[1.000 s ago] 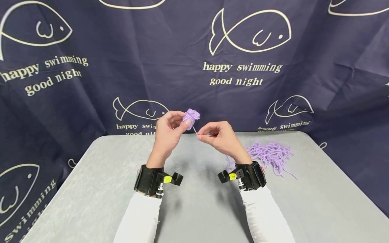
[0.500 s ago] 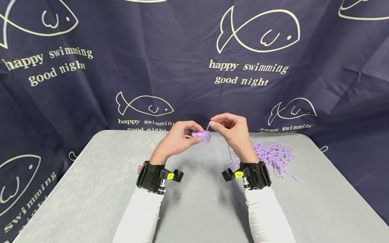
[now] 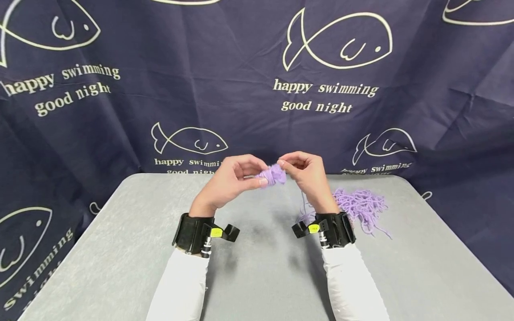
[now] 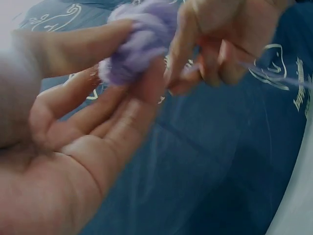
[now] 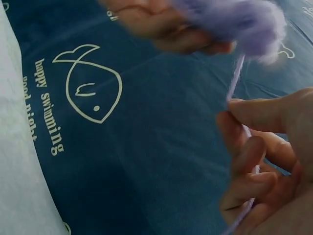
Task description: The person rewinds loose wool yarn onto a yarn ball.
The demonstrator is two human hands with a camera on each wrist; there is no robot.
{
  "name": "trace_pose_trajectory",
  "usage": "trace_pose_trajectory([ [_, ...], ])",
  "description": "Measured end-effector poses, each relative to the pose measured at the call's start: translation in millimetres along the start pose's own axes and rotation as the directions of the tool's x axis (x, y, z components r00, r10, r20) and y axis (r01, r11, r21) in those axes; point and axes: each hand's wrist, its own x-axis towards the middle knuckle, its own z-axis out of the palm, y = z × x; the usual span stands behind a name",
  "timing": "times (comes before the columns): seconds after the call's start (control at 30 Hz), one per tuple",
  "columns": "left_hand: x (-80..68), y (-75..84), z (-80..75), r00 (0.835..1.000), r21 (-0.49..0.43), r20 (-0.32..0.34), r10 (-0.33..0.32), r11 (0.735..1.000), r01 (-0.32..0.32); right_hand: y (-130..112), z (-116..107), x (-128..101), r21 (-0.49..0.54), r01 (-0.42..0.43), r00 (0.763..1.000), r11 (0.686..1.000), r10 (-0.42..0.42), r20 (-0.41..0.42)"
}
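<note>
A small wound ball of purple yarn [image 3: 273,174] is pinched between the thumb and fingers of my left hand [image 3: 233,177], above the far part of the table. In the left wrist view the yarn ball [image 4: 139,41] shows thick, fuzzy strands. My right hand [image 3: 307,174] is just right of the ball. Its thumb and forefinger pinch a yarn strand [image 5: 235,81] that runs taut from the ball, as the right wrist view shows. Past the pinch, the strand passes through the curled fingers of the right hand [image 5: 274,166] and trails away.
A loose tangle of purple yarn [image 3: 361,207] lies on the grey table [image 3: 257,276] beyond my right wrist, partly hidden by it. A dark blue cloth [image 3: 241,89] with white fish drawings hangs behind the table's far edge. Each wrist wears a black strap [image 3: 194,234].
The left hand has moved right and slightly down with the ball, which has turned in its grip. The right hand has shifted right and up, carrying the strand from below the ball to its upper side.
</note>
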Motion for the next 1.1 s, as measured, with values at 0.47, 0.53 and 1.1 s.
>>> trace_pose_trajectory([
  [0.47, 6.6, 3.7, 7.3, 0.845, -0.189, -0.535, -0.01, 0.976, -0.108, -8, 11, -6, -0.198, 0.108, 0.937, 0.974, -0.033, 0.348],
  [0.53, 7.7, 1.4, 7.4, 0.821, -0.107, -0.571, 0.015, 0.99, -0.092, -10, 11, -7, -0.193, 0.117, 0.932, 0.974, -0.041, 0.361],
  [1.1, 1.4, -3.6, -1.2, 0.994, 0.476, -0.087, -0.068, 0.874, 0.102, -20, -1, -7, 0.027, 0.152, 0.986, 0.988, -0.154, 0.066],
])
